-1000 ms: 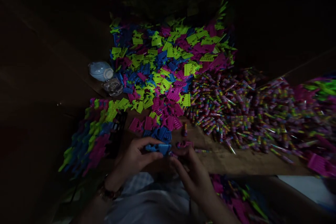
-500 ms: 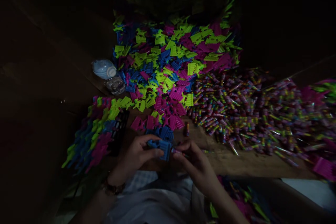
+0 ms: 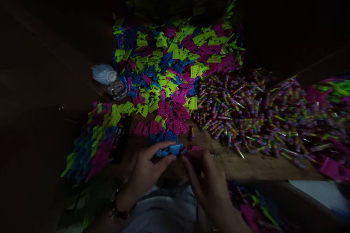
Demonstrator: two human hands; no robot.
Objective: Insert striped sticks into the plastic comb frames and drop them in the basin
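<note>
Recorded in very dim light. Gripped between the thumb and curled fingers of the left hand [image 3: 146,169]: a small blue plastic comb-toothed piece [image 3: 172,149], held just above the near edge of the bare wooden table [image 3: 246,167]. Set against the right end of that piece: the bent fingertips of the right hand [image 3: 203,178], beside a small pink plastic item [image 3: 193,148]; could not tell whether pinched or only touched. Spread over the middle and far side of the table: a loose heap of green, pink and blue plastic comb pieces [image 3: 175,69]. Spilled toward the right edge: a mass of thin multicoloured striped tubes [image 3: 259,113], some lying close to the near edge. Ranged along the left side: a stacked row of mixed-colour pieces [image 3: 95,142] beside a black grid-walled crate [image 3: 121,140]. Stood near the far left edge of the heap: a pale blue lidded container [image 3: 103,73], with a clear glass jar [image 3: 117,89] just beside it. Judged at risk: loss of the blue piece or the pink item over the near edge, owing to a light fingertip hold so close to it; misfitting of small parts, owing to poor light; scattering of near-edge tubes, if brushed by a wrist or forearm.
</note>
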